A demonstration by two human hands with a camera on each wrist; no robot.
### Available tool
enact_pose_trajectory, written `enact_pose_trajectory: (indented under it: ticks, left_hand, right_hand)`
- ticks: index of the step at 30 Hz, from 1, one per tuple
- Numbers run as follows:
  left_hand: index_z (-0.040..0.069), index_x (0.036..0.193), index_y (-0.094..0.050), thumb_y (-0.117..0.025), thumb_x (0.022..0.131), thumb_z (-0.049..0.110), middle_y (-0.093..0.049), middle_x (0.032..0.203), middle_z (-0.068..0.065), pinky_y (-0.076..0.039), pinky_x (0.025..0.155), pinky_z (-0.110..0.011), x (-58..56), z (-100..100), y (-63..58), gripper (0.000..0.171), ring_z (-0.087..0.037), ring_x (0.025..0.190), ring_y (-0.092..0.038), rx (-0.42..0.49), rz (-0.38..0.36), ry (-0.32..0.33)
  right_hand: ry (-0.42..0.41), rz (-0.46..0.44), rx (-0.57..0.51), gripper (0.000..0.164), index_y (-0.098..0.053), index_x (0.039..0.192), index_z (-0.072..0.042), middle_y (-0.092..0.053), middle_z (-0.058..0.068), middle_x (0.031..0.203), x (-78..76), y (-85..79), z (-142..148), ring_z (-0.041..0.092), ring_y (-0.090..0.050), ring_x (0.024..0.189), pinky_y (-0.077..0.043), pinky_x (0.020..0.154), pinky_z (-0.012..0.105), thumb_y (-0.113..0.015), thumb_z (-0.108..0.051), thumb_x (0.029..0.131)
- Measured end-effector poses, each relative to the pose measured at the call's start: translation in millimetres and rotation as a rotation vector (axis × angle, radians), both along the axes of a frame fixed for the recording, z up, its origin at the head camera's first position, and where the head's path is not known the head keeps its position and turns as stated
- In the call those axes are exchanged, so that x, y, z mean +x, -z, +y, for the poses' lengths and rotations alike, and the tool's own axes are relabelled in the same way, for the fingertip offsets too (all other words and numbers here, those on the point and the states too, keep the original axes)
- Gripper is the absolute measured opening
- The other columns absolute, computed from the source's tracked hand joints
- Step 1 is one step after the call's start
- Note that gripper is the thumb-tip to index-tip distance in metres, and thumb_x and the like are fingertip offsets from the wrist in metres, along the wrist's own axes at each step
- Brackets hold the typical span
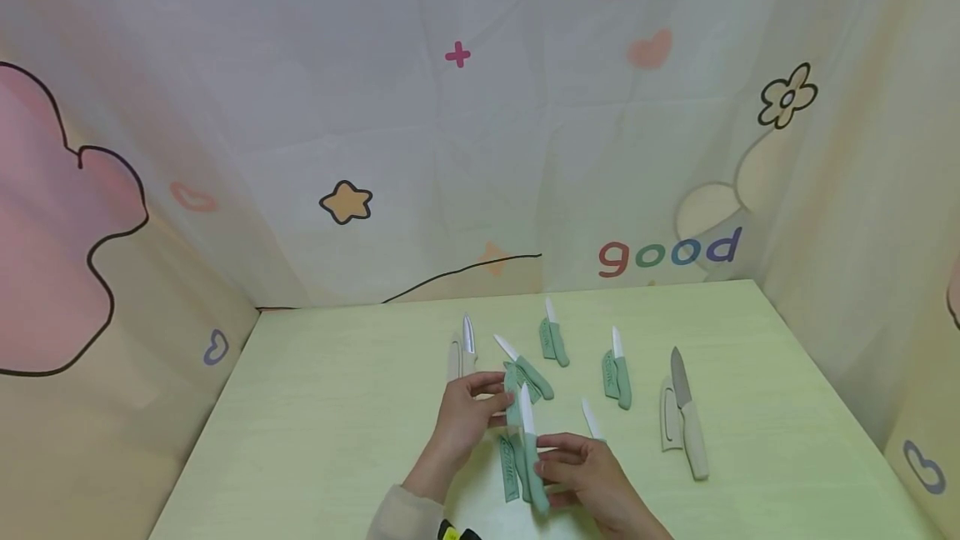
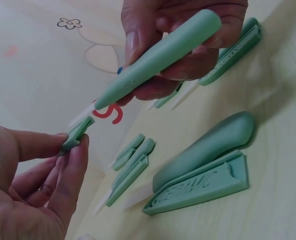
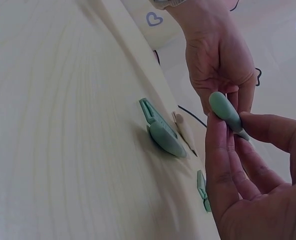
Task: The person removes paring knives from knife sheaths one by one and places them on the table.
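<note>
In the head view my right hand (image 1: 588, 473) grips the green handle of a paring knife (image 1: 537, 482), its white blade pointing away from me. My left hand (image 1: 467, 415) pinches a slim green knife sheath (image 1: 512, 402) close by the blade. The left wrist view shows the blade beside the sheath (image 2: 78, 136), near its end; whether the tip is inside cannot be told. Below them on the table lie another green-handled knife (image 2: 210, 145) and its sheath (image 2: 202, 187), marked CERAMIC. The right wrist view shows the held handle (image 3: 225, 111) end-on between thumb and fingers.
More green knives with sheaths lie farther back, one at the back middle (image 1: 557, 344) and one to the right (image 1: 621, 382). At the right is a beige-handled knife (image 1: 694, 440) beside its sheath (image 1: 671, 419). Another metal-bladed knife (image 1: 468, 340) lies beyond my left hand.
</note>
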State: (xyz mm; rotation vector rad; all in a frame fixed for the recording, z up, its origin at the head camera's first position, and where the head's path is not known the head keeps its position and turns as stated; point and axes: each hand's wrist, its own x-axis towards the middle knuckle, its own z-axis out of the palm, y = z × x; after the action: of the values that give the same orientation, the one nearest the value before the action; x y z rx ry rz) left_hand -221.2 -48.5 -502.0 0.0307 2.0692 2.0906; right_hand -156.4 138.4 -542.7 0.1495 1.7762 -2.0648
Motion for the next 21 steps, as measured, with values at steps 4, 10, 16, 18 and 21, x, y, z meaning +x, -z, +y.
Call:
enact_pose_trajectory:
  ticks: [4, 10, 16, 18, 21]
  left_hand:
    - [-0.006, 0.114, -0.064, -0.067, 0.086, -0.001, -0.062, 0.103, -0.023, -0.062, 0.071, -0.037, 2.1, -1, 3.4, 0.029, -0.027, 0.085, -0.065, 0.004, -0.008, 0.014]
    - [-0.008, 0.117, -0.061, -0.067, 0.087, -0.001, -0.065, 0.102, -0.025, -0.062, 0.072, -0.038, 4.3, -1, 8.1, 0.032, -0.025, 0.084, -0.065, 0.021, -0.024, 0.029]
    - [-0.003, 0.116, -0.063, -0.07, 0.085, 0.003, -0.071, 0.095, -0.016, -0.062, 0.069, -0.035, -1.2, -2, 31.4, 0.032, -0.024, 0.082, -0.066, 0.045, -0.031, 0.026]
    - [-0.002, 0.116, -0.064, -0.071, 0.085, 0.003, -0.072, 0.093, -0.014, -0.062, 0.068, -0.033, -0.3, -1, 34.2, 0.032, -0.024, 0.082, -0.066, 0.049, -0.03, 0.03]
    - [0.0, 0.115, -0.065, -0.072, 0.084, 0.003, -0.073, 0.091, -0.013, -0.062, 0.067, -0.032, 1.2, 0, 37.4, 0.032, -0.023, 0.081, -0.067, 0.04, -0.023, 0.032]
  right_hand:
    - [0.0, 0.002, 0.002, 0.045, -0.057, 0.125, 0.004, -0.071, 0.007, 0.097, 0.3, -1.4, 0, 0.024, -0.065, 0.078, -0.062, 0.063, 0.035, -0.072, -0.013, 0.087]
    - [0.022, -0.012, 0.02, 0.045, -0.057, 0.126, 0.003, -0.072, 0.009, 0.097, -0.6, -2.9, -1, 0.026, -0.066, 0.08, -0.062, 0.063, 0.036, -0.071, -0.013, 0.086]
    - [0.039, -0.002, 0.02, 0.047, -0.055, 0.128, 0.004, -0.072, 0.012, 0.099, -1.0, -4.0, -2, 0.03, -0.067, 0.082, -0.062, 0.062, 0.036, -0.07, -0.012, 0.087]
    - [0.042, 0.001, 0.018, 0.048, -0.054, 0.129, 0.004, -0.072, 0.013, 0.1, -1.3, -4.6, -2, 0.03, -0.067, 0.083, -0.062, 0.062, 0.036, -0.07, -0.012, 0.087]
    - [0.045, 0.002, 0.021, 0.048, -0.054, 0.13, 0.003, -0.072, 0.014, 0.101, -2.1, -5.0, -2, 0.031, -0.066, 0.084, -0.062, 0.061, 0.036, -0.069, -0.012, 0.087]
